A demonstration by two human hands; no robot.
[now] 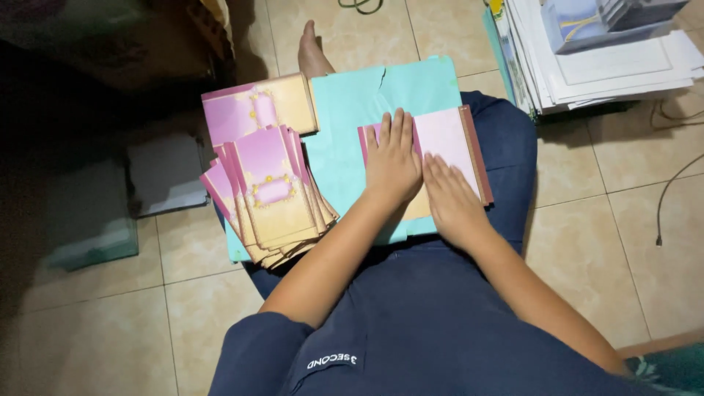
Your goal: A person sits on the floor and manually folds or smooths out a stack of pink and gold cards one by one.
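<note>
Both palms press flat on a folded pink card [447, 139]: the left hand [392, 161] lies fingers together over its left half, and the right hand [451, 202] rests just beside it, lower down, fingers spread flat toward the card's right edge; neither hand grasps anything. This card is pale pink with a darker maroon strip along its right side and a cream band showing near the wrists. It lies on a torn turquoise folder [352, 117] spread across the person's lap, over dark blue trousers. To the left on the same folder sits a fanned stack of finished cards [268, 191], pink above and cream below with gold ornament, and one more such card [257, 106] lies sideways behind them. Beige floor tiles [587, 242] surround the seated person, a bare foot [312, 51] points forward, and a pile of white papers [609, 70] stands at the upper right. Both forearms reach forward from the body, converging on the card.
</note>
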